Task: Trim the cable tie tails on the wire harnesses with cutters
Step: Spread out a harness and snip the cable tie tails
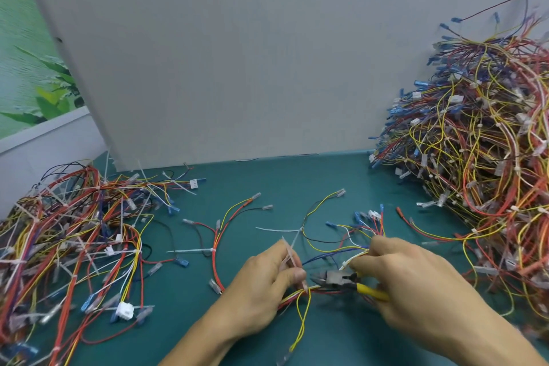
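My left hand [267, 285] grips a wire harness [303, 306] of red and yellow wires and pinches its white cable tie tail [289, 255], which sticks up between the fingers. My right hand [413, 279] holds yellow-handled cutters [344, 281] and also grasps the harness's other wires. The cutter jaws point left, close to the tie at my left fingertips. Whether the jaws touch the tail is unclear. The harness's blue connectors [359, 215] fan out beyond my right hand.
A big heap of harnesses [481, 140] fills the right side. A flatter pile [74, 235] with long tie tails lies at the left. Another harness [219, 235] lies mid-table on the green mat [267, 181]. A grey panel [222, 53] stands behind.
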`<act>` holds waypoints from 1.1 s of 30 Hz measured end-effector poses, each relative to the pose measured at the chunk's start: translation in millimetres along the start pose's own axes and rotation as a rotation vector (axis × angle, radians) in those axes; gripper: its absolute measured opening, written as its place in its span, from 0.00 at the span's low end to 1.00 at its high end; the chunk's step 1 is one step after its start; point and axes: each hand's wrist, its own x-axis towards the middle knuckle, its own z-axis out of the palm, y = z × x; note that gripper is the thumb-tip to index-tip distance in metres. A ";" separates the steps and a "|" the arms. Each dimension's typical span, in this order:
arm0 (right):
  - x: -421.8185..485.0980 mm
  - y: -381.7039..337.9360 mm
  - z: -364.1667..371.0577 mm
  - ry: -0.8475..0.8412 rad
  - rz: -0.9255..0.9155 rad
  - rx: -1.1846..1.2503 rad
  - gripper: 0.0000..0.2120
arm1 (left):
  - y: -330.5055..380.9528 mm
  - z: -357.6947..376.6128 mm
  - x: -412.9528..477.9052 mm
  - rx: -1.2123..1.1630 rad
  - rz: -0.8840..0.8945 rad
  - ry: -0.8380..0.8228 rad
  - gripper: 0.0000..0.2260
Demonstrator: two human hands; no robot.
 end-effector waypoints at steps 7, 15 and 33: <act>-0.2 -7.6 3.8 -0.068 -0.032 -0.114 0.08 | 1.2 -0.5 -1.8 0.040 0.021 -0.028 0.08; 0.6 -9.8 9.3 -0.077 -0.026 -0.074 0.05 | -2.7 0.5 -1.7 0.068 0.033 -0.013 0.06; 2.9 -10.2 9.5 0.008 -0.113 -0.177 0.09 | -9.5 3.2 -1.3 0.052 0.021 -0.009 0.06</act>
